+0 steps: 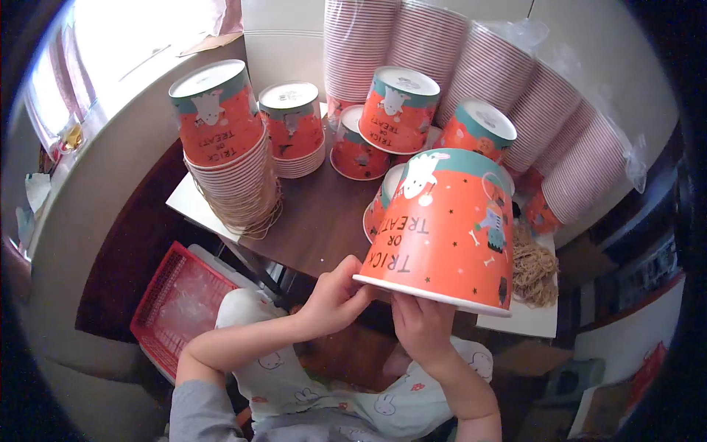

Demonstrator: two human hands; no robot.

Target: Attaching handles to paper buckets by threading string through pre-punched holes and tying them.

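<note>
A large orange paper bucket (449, 228) with a green band and cartoon figures is held upside down in front of me, its white rim tilted toward my lap. My left hand (331, 298) is closed at the rim's left edge, thumb and fingers pinched together. From below, my right hand (423, 331) reaches up under the rim, and its fingertips are hidden inside the bucket. Behind the held bucket, more upturned buckets (400, 110) stand on the brown table (313, 214). At the left is a nested stack of buckets (221, 125) with loops of twine (247, 206) hanging around its lower part.
Tall nested stacks of buckets (486, 70) in clear plastic line the back. A heap of tan twine (534, 269) lies at the table's right side. A red plastic basket (158, 295) stands low on the left, and a green stool (578, 379) at the lower right.
</note>
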